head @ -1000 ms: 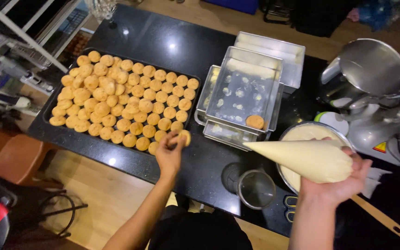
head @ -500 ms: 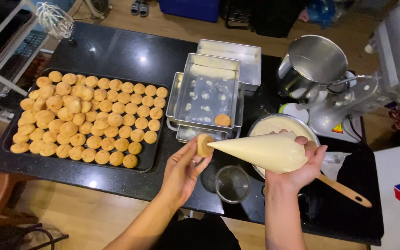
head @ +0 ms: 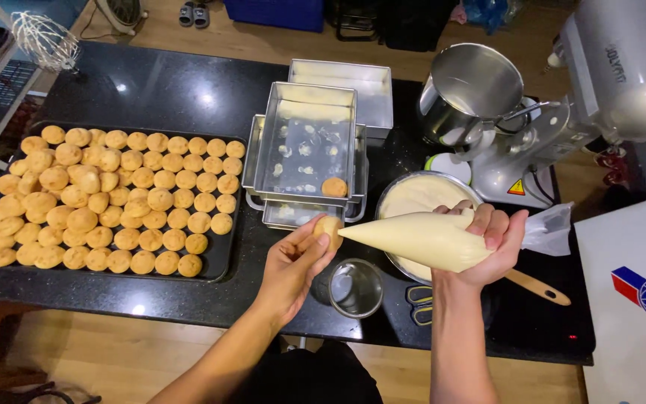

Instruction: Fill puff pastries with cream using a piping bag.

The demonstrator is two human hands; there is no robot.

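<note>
Golden puff pinched in my left hand fingertips near the table's front edge; right hand fingers clamped round the piping bag, tip touching puff.

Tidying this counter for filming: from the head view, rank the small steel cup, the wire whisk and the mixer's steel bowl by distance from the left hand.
1. Small steel cup, just right of the left hand.
2. Mixer's steel bowl, up right.
3. Wire whisk, far upper-left corner.
</note>
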